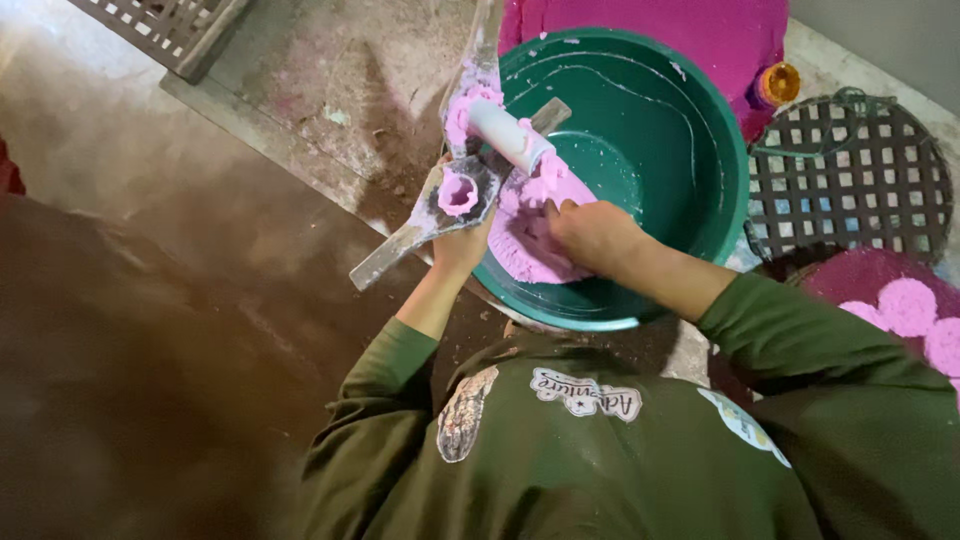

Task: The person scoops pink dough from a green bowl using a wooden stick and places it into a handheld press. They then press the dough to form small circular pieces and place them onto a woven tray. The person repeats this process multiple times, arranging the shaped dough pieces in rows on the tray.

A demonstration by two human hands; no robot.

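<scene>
Basin: green plastic basin (690,150) stands on the dusty floor (150,200) in front of the person, with streaks of pale paste on its inner wall.
Paste: pink paste (530,225) lies heaped against the near side of the basin, under and beside the right hand.
Left hand: left hand (462,245) is closed around a grey metal mould (462,192), held over the basin's left rim; the mould's round cup is filled with pink paste and faces up.
Mould parts: long flat metal handle (390,255) sticks out down-left from the mould, and a white tube (508,135) lies across its top, smeared pink.
Right hand: right hand (590,232) is inside the basin, fingers pressed into the pink paste; whether it grips a lump I cannot tell.
Sleeves: both arms wear dark green sleeves (800,340).
Around: round woven tray (850,180) to the right of the basin, pink round cakes (915,315) at the right edge, small orange cap (780,82) just beyond the basin.
</scene>
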